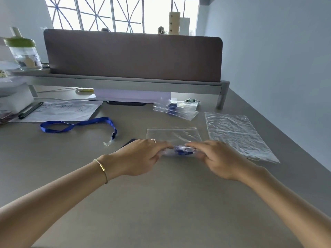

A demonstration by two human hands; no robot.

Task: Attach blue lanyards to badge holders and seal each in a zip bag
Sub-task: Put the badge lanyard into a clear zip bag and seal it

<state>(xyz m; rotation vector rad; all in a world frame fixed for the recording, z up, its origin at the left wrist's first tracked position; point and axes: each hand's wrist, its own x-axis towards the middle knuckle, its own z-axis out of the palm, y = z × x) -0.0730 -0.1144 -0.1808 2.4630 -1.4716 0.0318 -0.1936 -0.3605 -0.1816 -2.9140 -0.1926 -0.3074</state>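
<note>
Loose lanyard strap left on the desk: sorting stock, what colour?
Blue fabric lanyard strap, black clip at its end; head view.

no readable text anywhere — the paper sheet shows only faint sketched lines — no words.

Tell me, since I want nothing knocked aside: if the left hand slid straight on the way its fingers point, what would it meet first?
The left hand points right, along the zip bag both hands hold. It would most likely meet the right hand's fingertips first, as they face it across a small gap.
</note>
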